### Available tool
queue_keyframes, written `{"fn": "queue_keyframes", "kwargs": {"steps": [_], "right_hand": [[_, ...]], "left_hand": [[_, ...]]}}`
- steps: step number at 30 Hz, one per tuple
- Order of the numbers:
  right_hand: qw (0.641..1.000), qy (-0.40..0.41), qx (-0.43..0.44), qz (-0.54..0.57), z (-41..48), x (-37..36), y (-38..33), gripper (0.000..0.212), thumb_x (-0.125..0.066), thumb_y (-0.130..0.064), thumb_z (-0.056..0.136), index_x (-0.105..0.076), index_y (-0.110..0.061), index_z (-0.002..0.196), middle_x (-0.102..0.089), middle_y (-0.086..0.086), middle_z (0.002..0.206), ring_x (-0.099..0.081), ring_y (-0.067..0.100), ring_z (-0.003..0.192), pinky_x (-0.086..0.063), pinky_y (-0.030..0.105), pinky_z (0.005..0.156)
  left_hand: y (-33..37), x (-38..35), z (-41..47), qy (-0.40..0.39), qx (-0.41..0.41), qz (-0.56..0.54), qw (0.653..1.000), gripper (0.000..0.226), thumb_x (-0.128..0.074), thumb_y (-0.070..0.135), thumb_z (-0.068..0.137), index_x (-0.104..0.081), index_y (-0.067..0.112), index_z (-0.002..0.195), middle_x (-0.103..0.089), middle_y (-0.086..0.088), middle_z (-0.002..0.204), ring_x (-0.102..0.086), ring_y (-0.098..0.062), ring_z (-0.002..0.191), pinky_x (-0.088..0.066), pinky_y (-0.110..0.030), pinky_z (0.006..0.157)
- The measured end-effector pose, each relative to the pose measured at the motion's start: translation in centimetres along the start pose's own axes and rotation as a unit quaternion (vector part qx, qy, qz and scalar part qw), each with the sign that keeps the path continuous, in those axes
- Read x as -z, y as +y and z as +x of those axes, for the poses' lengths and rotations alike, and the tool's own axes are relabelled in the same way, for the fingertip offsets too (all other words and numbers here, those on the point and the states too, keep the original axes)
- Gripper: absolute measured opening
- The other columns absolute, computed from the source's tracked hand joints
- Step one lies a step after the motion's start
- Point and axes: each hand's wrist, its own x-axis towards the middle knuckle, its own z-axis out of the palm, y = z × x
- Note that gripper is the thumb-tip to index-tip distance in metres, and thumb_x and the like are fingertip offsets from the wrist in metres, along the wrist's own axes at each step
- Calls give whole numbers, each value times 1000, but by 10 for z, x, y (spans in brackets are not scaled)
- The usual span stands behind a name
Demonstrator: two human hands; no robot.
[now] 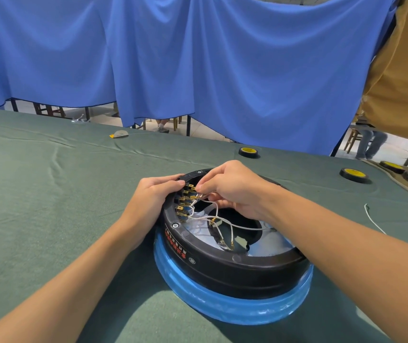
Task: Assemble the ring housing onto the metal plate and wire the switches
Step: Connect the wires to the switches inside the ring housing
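1. The fingertips [201,188] of the right hand [232,191] are pressed together, thumb against forefinger. They pinch a small brass connector [193,187] on the end of a thin white wire [206,195] and hold it at the topmost of the brass spade terminals [185,201]. The other fingers curl underneath; I cannot tell whether they hold anything.
2. The left hand [152,196] grips the rim, fingers curled over its edge just beside that top terminal and palm against the outer wall, steadying it.
3. More white leads [225,222] loop from the lower terminals across the central opening, and at least two loose connector ends [232,243] hang unattached near the front.
4. The terminals line the inner left wall of the black plastic ring housing [235,271]. It sits on the round metal plate [235,309], which is covered in blue film, on the green cloth table [49,194] right in front of the person.
5. Judged risks:
   - Pushing the connector on at an angle could bend the spade or leave a loose fit.
   - The leads look alike, so one could go onto the wrong terminal.
   - A tug from the right hand could pull a seated lead off.
   - The housing may slide on the slick film if the left hand eases off.
6. Two black tape rolls [248,152] lie well beyond, in front of a blue curtain [222,58].
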Motion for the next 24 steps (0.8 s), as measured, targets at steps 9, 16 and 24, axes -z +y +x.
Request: {"fn": "queue_keyframes", "kwargs": {"steps": [9,16,24], "right_hand": [[1000,28,4,-3,-2,2,0,5,-69,0,84,-74,-2,83,-68,11,79,-59,13,63,-48,19,48],[999,48,10,-13,-2,0,1,5,-71,-4,84,-75,-5,81,-70,10,77,-59,13,64,-48,22,51],[998,52,22,-21,-2,-2,1,7,-71,-4,84,-75,-6,79,-71,10,78,-59,14,65,-48,23,53]], "left_hand": [[0,2,2,-2,13,11,1000,33,-55,7,94,-79,22,76,-77,-8,82,-73,-17,70,-58,-21,60],[-3,3,5,3,24,20,1000,21,-56,11,95,-73,21,91,-77,-6,84,-73,-16,73,-57,-21,63],[-1,2,3,-9,16,10,1000,25,-53,7,95,-74,20,89,-77,-8,85,-73,-16,73,-57,-22,65]]}}
